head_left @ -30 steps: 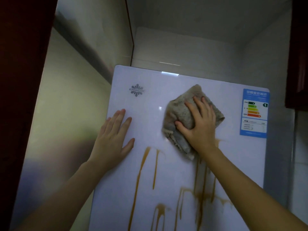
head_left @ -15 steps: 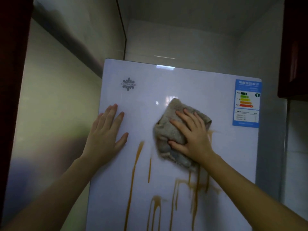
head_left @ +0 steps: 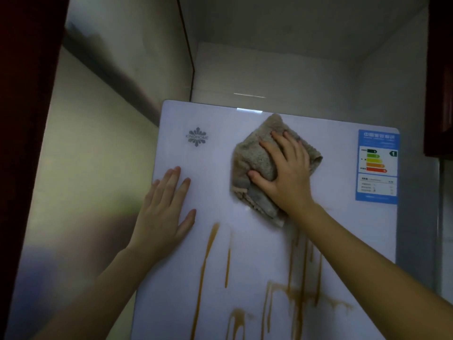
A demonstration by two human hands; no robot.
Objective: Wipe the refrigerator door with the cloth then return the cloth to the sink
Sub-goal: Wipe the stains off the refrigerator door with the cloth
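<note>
Low on the door: brown streaks run down the white door. Several long drips and one wider smear are not yet wiped.
Left hand: the left hand lies flat on the door near its left edge, with fingers straight and a little spread. It holds nothing.
Right hand: the right hand presses the cloth flat to the door. Its fingers are straight and spread over the cloth, not curled round it.
Cloth: it is grey-beige and folded, on the upper middle of the door, above the streaks.
Progress: the surface around the cloth looks clean, but most dirt lies below it. I judge the wiping is not yet half done. The return to the sink is not begun, and no sink is in view.
Edges: the top edge is just above the cloth. A blue sticker sits near the right edge, apart from the cloth.
Room: the way down to the streaks is open. A wall stands beside the left edge, and a dark cabinet hangs far at upper right.
</note>
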